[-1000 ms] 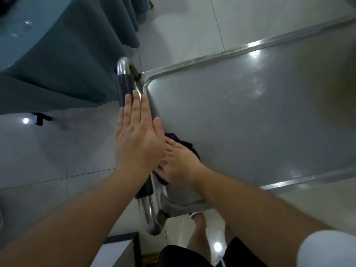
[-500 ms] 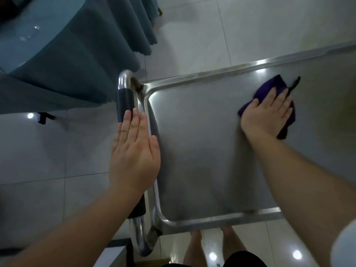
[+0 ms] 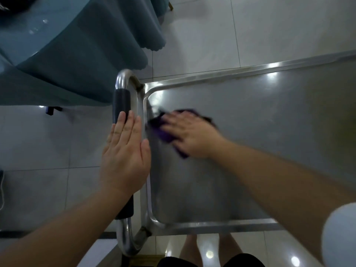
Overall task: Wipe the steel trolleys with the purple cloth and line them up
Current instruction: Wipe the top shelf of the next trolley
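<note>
A steel trolley (image 3: 269, 132) fills the right half of the view, its flat top tray seen from above. Its curved handle with a black grip (image 3: 121, 105) runs down the left end. My left hand (image 3: 125, 153) lies flat on that grip, fingers straight. My right hand (image 3: 190, 135) presses the purple cloth (image 3: 163, 130) onto the tray near its left rim, fingers spread; the hand and cloth are motion-blurred. Much of the cloth is hidden under the hand.
A table draped in a teal cloth (image 3: 67, 54) stands close at the upper left, near the handle. Pale glossy floor tiles (image 3: 212, 35) surround the trolley. My bare legs (image 3: 192, 249) show below the tray's near rim. A light box edge (image 3: 100, 251) sits at the bottom left.
My right hand swept the cloth from the tray's left end out to the right, then back to the left rim. My left hand stayed flat on the handle.
</note>
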Tool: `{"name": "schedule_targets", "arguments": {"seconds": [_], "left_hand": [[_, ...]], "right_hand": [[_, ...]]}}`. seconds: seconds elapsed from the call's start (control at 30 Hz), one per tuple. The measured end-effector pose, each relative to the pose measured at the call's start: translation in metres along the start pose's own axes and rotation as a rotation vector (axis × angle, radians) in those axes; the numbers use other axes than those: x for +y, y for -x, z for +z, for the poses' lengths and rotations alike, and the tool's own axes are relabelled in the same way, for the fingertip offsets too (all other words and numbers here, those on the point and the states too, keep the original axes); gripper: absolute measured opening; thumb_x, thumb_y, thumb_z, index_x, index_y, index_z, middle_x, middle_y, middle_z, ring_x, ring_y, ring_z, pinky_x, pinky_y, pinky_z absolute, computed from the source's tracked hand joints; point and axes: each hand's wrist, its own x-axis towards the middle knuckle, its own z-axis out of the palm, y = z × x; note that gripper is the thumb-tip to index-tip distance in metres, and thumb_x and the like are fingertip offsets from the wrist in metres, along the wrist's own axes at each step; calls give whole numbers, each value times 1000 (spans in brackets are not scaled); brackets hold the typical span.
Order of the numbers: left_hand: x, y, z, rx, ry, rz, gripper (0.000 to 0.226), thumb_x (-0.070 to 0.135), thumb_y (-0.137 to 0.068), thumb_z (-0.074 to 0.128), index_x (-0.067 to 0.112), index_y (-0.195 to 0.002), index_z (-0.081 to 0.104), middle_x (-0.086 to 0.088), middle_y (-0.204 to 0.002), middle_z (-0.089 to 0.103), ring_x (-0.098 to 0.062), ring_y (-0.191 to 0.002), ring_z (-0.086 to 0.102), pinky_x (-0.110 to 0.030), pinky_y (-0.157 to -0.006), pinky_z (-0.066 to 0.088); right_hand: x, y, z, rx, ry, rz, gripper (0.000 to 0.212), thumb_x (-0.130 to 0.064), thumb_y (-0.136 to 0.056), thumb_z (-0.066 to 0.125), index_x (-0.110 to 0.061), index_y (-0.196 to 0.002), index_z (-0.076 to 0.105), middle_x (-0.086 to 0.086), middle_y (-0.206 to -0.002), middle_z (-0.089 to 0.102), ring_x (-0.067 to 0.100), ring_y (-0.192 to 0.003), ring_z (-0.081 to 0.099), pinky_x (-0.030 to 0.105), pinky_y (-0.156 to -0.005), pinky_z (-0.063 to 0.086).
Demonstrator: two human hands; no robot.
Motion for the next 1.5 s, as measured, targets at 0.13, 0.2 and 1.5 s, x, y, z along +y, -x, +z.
{"name": "schedule_targets", "arguments": {"seconds": [0.13,0.2,1.5], "left_hand": [[-2,1,1,-18,2,11,64,42,-112,18,13,-168,20,-1,-177,9,-8,-162,-8,-26,-129,-11],[-3,1,1,-21,-5,11,64,42,-112,19,12,-168,20,-2,-177,10,-9,-163,-7,-28,-130,-10],[3,-1,-1,19,-24,13,64,38,-110,23,7,-166,27,-9,-175,19,-18,-164,2,-31,-131,-7]], "right_hand": [[133,65,-43,288,39,628,69,-46,-99,43,-14,-160,40,16,-169,30,38,-153,33,46,-127,20],[169,84,-54,333,-7,1052,72,-48,-102,34,-14,-165,25,15,-173,16,36,-158,20,48,-129,13],[1,-100,-9,258,-97,846,70,-51,-104,25,-22,-167,16,7,-176,3,31,-162,1,50,-129,0]]}}
